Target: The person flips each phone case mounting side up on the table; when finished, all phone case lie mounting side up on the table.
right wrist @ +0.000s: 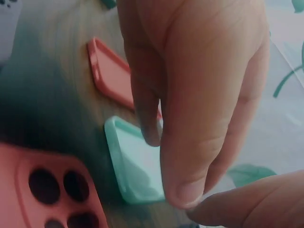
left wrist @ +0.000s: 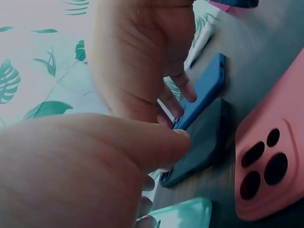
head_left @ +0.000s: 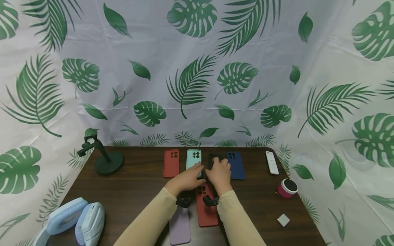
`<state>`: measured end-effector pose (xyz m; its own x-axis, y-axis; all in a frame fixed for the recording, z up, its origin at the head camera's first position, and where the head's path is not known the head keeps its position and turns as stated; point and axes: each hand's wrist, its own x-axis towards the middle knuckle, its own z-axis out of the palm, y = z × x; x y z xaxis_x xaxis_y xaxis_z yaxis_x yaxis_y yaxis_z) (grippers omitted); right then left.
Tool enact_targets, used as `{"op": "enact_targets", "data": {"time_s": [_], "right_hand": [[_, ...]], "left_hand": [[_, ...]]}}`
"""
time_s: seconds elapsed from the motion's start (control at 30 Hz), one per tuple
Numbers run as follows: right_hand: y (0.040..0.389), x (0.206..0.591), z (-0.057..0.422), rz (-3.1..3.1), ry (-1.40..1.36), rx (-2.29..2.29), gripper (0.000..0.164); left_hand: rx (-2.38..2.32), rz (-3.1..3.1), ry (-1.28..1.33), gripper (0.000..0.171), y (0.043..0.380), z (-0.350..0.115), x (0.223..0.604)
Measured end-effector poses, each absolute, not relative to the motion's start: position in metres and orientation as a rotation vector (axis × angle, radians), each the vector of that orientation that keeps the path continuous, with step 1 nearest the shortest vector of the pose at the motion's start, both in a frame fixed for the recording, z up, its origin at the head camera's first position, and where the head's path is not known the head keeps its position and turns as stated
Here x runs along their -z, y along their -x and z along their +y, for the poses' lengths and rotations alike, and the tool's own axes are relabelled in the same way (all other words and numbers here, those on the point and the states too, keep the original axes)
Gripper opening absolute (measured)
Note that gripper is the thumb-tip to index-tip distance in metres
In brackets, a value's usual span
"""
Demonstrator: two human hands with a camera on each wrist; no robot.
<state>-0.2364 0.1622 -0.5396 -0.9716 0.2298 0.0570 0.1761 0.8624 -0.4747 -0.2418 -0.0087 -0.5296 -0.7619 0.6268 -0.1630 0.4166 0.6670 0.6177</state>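
Observation:
My right hand [head_left: 220, 172] is over the black phone case [left wrist: 202, 145], its fingers pointing down near the case's camera end. Whether it grips the case is hidden. My left hand [head_left: 187, 179] hovers above the mint phone case [head_left: 193, 157] with fingers extended and nothing visible in them. In the right wrist view the two thumbs come close together. A blue phone case [head_left: 236, 166] lies right of the black one. A red phone case [head_left: 171, 164] lies left of the mint one. Another red phone case [head_left: 207, 210] is below my wrists, beside a lilac phone case [head_left: 180, 227].
Blue headphones [head_left: 90, 218] sit at the front left, with a dark stand [head_left: 109, 162] behind them. Along the right side are a white remote [head_left: 272, 163], a pink jar with a white-rimmed lid [head_left: 287, 188] and a small white block [head_left: 283, 220]. A leaf-print cloth [head_left: 197, 133] hangs behind the table.

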Motion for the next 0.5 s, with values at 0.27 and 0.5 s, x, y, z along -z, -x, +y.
{"op": "enact_targets", "data": {"time_s": [0.27, 0.5], "right_hand": [[0.238, 0.547, 0.175, -2.958, 0.373, -0.768, 0.071], [0.236, 0.553, 0.176, -2.984, 0.370, -0.757, 0.068]], "left_hand": [[-0.734, 2.539, -0.871, 0.073, 0.248, 0.009, 0.531], [-0.624, 2.571, -0.918, 0.070, 0.250, 0.022, 0.532]]}}
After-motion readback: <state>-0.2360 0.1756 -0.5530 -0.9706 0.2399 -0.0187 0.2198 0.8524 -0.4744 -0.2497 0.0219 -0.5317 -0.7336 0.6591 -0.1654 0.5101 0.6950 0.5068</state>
